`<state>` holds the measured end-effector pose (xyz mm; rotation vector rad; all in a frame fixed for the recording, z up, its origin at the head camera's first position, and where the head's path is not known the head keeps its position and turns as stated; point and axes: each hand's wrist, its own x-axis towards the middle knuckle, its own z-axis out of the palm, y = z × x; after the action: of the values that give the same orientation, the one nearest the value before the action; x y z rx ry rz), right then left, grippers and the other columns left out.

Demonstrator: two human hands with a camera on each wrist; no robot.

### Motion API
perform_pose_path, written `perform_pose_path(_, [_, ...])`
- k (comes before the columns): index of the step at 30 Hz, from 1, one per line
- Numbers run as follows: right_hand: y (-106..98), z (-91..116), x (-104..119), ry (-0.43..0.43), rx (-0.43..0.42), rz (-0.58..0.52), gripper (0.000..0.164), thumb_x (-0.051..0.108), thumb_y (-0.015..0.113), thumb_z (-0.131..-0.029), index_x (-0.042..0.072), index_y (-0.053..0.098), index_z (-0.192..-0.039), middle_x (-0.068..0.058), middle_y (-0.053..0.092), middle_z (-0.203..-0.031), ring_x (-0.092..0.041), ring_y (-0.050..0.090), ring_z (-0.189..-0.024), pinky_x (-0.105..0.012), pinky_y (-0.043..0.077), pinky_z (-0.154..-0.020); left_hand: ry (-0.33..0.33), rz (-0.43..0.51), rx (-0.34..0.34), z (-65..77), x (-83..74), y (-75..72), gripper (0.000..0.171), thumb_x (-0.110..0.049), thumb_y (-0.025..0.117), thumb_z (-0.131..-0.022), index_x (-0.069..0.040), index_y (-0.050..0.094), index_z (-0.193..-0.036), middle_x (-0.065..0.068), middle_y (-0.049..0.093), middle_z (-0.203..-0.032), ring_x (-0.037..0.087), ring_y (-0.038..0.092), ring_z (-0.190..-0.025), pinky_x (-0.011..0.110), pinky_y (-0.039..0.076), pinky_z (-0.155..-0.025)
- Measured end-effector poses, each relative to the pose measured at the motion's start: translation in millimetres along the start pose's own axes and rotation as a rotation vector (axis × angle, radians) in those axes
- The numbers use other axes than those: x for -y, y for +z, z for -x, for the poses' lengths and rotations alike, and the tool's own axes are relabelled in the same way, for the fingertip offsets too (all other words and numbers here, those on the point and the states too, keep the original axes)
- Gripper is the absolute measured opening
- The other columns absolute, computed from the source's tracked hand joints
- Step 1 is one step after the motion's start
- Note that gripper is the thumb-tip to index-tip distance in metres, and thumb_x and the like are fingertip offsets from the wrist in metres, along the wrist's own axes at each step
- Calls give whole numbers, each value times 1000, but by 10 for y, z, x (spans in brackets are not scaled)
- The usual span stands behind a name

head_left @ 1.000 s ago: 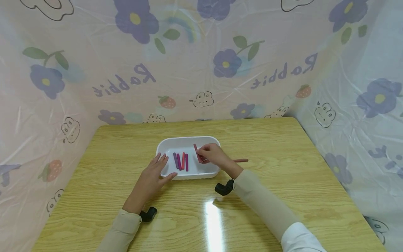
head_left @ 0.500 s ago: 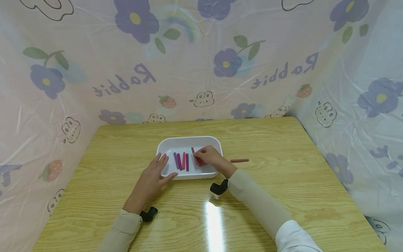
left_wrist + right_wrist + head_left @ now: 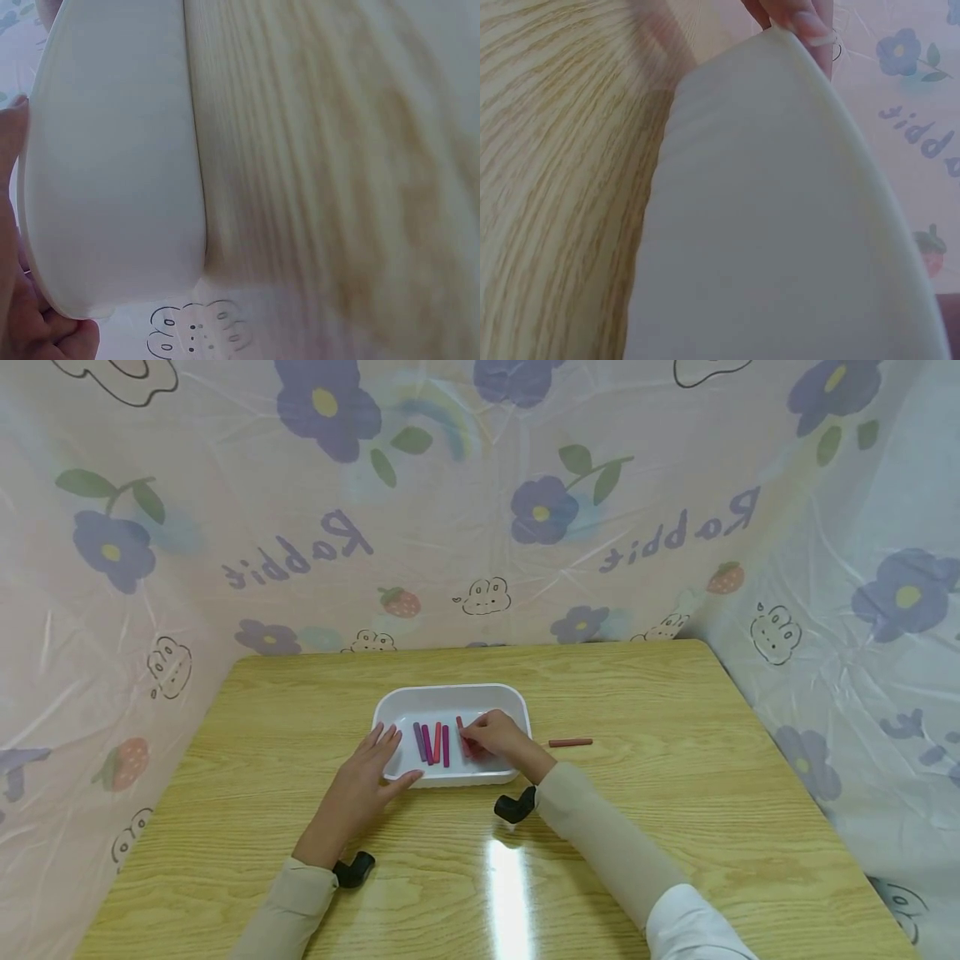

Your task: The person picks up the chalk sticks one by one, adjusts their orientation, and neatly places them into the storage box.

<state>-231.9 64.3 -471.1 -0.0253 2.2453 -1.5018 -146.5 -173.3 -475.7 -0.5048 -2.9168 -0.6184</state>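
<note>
A white plastic tray [image 3: 450, 780] stands on the table. Inside it, several crayons [image 3: 446, 747] in purple, magenta and orange-red lie side by side. My left hand [image 3: 362, 777] holds the tray's left end; in the left wrist view its thumb [image 3: 11, 131] touches the rim and other fingers [image 3: 64, 330] curl at the tray's corner. Over the right half of the tray my right hand [image 3: 501, 737] pinches a dark red crayon [image 3: 461, 724], low near the tray floor. Another reddish crayon partly shows beneath these fingers; the hand hides much of it.
A brownish-red crayon [image 3: 571, 742] lies on the wooden table [image 3: 645, 710], right of the tray. Black wrist-worn pieces [image 3: 514, 807] hang below both wrists. A printed curtain [image 3: 420, 527] surrounds the table at the back and sides.
My right hand has moved slightly left and down with the dark red crayon, bringing it nearer the row of crayons. My left hand has stayed on the tray.
</note>
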Motion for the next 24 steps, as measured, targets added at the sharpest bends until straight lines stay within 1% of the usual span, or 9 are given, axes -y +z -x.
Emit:
perform_pose_path(10, [13, 1, -9, 55, 43, -43, 19, 13, 61, -90, -5, 66, -89, -10, 65, -72, -14, 61, -59, -29, 55, -57, -9, 1, 6, -6, 1, 12, 87, -71, 40, -84, -8, 36, -143, 5, 30, -149, 22, 13, -140, 47, 23, -109])
perform_pose_path(17, [28, -7, 0, 84, 59, -72, 18, 11, 60, -90, -7, 64, -91, -13, 65, -72, -15, 62, -60, -30, 56, -59, 2, -2, 4, -5, -5, -2, 87, -70, 40, -84, -7, 36, -143, 7, 31, -148, 23, 14, -140, 48, 23, -108])
perform_pose_path(24, [25, -18, -12, 95, 62, -58, 19, 11, 60, -91, -7, 64, -90, -13, 65, -73, -16, 63, -60, -30, 56, -60, 7, -2, 1, -4, 0, 12, 87, -70, 40, -84, -7, 35, -143, 7, 31, -148, 24, 14, -140, 48, 23, -108])
